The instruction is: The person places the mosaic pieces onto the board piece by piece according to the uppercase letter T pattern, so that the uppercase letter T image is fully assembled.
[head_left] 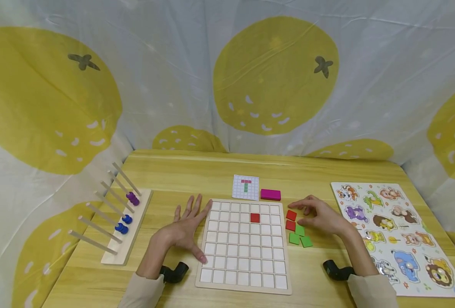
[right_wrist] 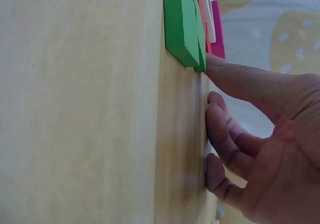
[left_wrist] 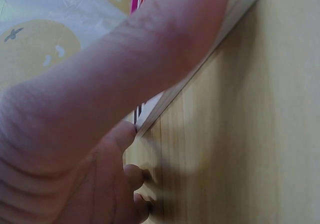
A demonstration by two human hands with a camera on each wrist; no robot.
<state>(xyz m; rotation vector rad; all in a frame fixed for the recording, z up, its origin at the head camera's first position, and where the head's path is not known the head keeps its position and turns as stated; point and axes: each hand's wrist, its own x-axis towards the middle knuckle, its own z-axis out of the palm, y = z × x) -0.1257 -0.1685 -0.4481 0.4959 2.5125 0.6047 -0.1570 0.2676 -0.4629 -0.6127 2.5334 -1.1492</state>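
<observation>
My left hand (head_left: 185, 229) lies with fingers spread along the left side of a wooden grid board (head_left: 244, 262). Its thumb and index fingertip are at the board's edge. One red square tile (head_left: 255, 218) sits in a cell in the second row. To the right of the board, my right hand (head_left: 321, 216) reaches over a group of loose square tiles, its fingers relaxed and apart. Two red tiles (head_left: 291, 225) and several green tiles (head_left: 294, 238) lie there. In the right wrist view, the thumb (right_wrist: 245, 81) is right at the green tiles (right_wrist: 180, 29).
Behind the board lie a pattern card (head_left: 245, 196) showing a T shape and a magenta block (head_left: 270, 195). A peg stand (head_left: 137, 229) with purple and blue beads is at left. An animal puzzle board (head_left: 398, 231) covers the right side. Patterned cloth (head_left: 173, 85) hangs behind the table.
</observation>
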